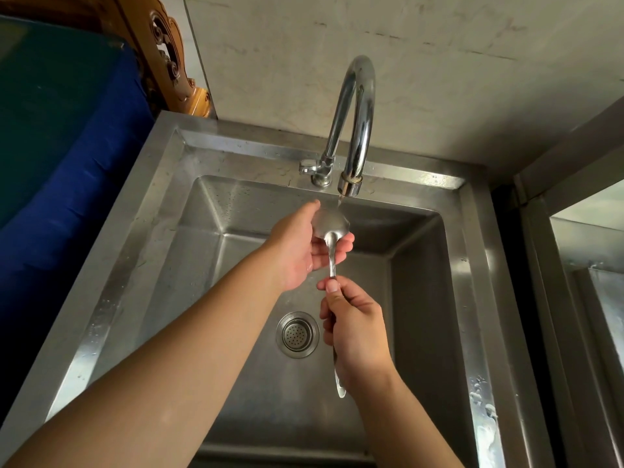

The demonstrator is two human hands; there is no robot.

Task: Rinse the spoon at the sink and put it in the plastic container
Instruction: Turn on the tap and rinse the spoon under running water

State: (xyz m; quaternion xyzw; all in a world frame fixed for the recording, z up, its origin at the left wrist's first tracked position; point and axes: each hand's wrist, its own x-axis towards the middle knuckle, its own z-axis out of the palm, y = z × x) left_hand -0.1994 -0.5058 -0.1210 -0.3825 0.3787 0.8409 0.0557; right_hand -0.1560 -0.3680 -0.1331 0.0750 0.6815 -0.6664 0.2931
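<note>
A person's two bare forearms reach from the bottom of the view over a stainless steel sink (162, 184). Between the hands is a metal spoon (332, 231), held roughly in line with the arms, bowl end away from the person and handle end toward them.

The right hand (358, 332) is closed in a loose fist around the spoon's handle, thumb pressed along the top of the shaft. The tip of the handle sticks out below the wrist. The left hand (297, 251) is partly open and cupped around the spoon's bowl: the thumb rests on its far left edge, and the fingers curl underneath and show again at the bowl's right side. The back of the bowl faces up.

A thin stream of water (340, 199) falls from the spout of a curved chrome faucet (358, 130) and lands on the far edge of the spoon's bowl. The faucet stands on the sink's back ledge, with a small tap handle (307, 166) at its base on the left.

The spoon hangs above the basin without touching it. Below the hands, a round perforated drain strainer (297, 334) sits in the basin floor, just left of the right hand. Water droplets bead on the sink rim. A blue cloth (84, 170) covers something to the left of the sink.
</note>
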